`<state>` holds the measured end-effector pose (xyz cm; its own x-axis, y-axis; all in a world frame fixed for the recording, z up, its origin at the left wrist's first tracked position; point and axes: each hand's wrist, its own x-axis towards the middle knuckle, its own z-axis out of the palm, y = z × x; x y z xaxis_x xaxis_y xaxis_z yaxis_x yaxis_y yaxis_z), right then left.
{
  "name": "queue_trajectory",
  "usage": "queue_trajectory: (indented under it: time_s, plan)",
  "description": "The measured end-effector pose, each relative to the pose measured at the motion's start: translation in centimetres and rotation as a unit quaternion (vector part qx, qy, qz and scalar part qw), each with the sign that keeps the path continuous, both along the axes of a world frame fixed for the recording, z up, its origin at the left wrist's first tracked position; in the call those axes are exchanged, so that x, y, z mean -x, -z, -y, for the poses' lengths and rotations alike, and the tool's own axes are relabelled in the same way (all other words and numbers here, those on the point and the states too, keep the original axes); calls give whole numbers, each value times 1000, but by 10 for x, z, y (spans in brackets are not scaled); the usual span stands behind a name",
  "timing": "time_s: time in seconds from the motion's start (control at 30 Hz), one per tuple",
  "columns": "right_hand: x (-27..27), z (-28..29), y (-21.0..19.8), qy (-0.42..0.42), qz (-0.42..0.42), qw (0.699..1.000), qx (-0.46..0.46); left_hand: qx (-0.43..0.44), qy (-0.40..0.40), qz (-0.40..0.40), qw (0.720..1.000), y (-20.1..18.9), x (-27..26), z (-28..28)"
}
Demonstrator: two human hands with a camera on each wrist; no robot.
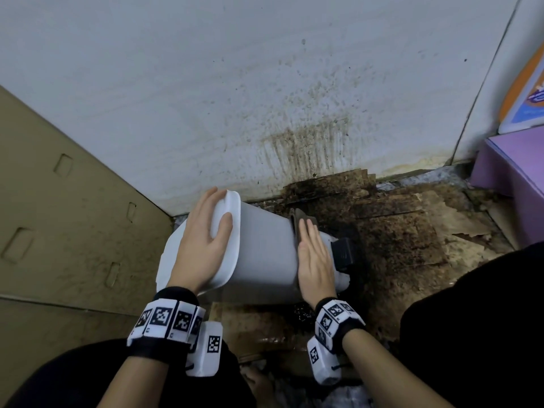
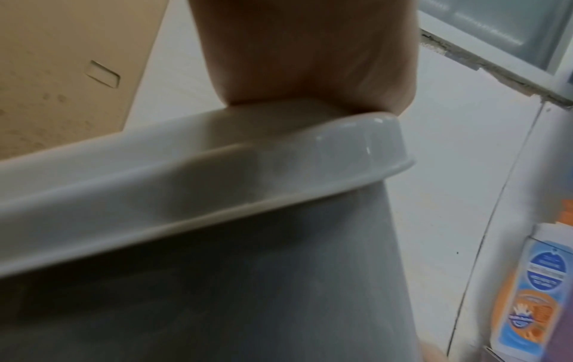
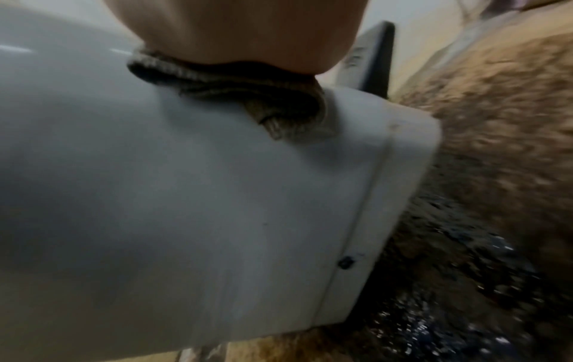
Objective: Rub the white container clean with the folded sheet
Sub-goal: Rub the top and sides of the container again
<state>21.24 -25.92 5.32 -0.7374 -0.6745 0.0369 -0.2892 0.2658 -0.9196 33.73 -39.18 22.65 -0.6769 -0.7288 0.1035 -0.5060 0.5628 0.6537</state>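
Observation:
The white container [image 1: 265, 254] lies tipped on its side over the dirty floor, lid end to the left and base to the right. My left hand [image 1: 203, 242] rests flat on the lid [image 2: 217, 176], fingers spread over its top edge. My right hand [image 1: 313, 254] lies flat on the container's side near the base and presses the brown folded sheet [image 1: 298, 220] against it. In the right wrist view the sheet [image 3: 248, 95] is bunched under my palm [image 3: 242, 31] on the container wall [image 3: 186, 196]. A black pedal [image 1: 344, 251] sticks out at the base.
A stained white wall [image 1: 265, 83] stands behind. A cardboard box [image 1: 73, 216] is on the left. Soaked, dark-stained cardboard [image 1: 397, 231] covers the floor at right. A purple box [image 1: 515, 178] and an orange-blue pack [image 1: 527, 98] sit at far right. My dark-clothed knees fill the bottom.

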Motion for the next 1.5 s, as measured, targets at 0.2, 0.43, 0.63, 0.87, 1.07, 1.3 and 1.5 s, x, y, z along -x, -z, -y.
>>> queue_trajectory:
  time_s: [0.2,0.43,0.63,0.87,1.07,1.3,1.5]
  plan:
    - [2,3,1,32,40,998,-26,-3,-7,-3,1000,0,-2,0]
    - [-26,31,-57,-29,57,998,2,17,-7,1,1000,2,-3,-1]
    - [-48,41,-98,-119,0,991,64,30,-1,10,1000,3,-4,-5]
    - [-39,28,-77,-81,-50,994,59,23,11,-11,1000,8,-3,0]
    - [-3,-6,0,-16,-9,1000,5,9,2,-21,1000,6,-7,6]
    - [4,-13,20,29,30,999,-13,13,2,-21,1000,7,-5,6]
    - [-1,1,7,51,38,998,-23,12,-2,-18,1000,7,-3,4]
